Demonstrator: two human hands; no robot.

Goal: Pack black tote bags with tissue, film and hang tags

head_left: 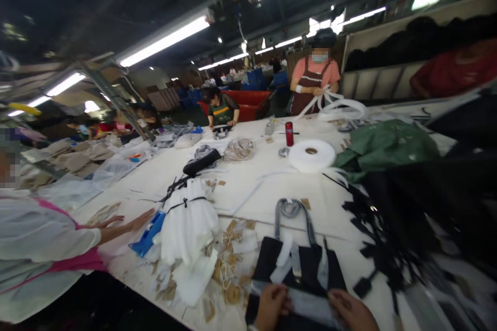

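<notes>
A black tote bag [266, 258] lies in front of me at the lower right of the view. Its handles [310, 230] look grey and wrapped, and point away from me. Across the bag's lower part runs a translucent white strip [310, 304]. My left hand [272, 304] pinches the strip near its left end. Toward its right end, my right hand [351, 309] has fingers closed on the same strip. Small pale wrapping pieces [285, 251] sit by the handle bases.
Left of the bag are a tied bundle of white foam [190, 225], scattered brown tags [233, 258] and a blue packet [148, 234]. A white roll [312, 156], red can [289, 134] and green fabric [388, 145] stand farther back. Co-workers surround the table; one reaches in from the left.
</notes>
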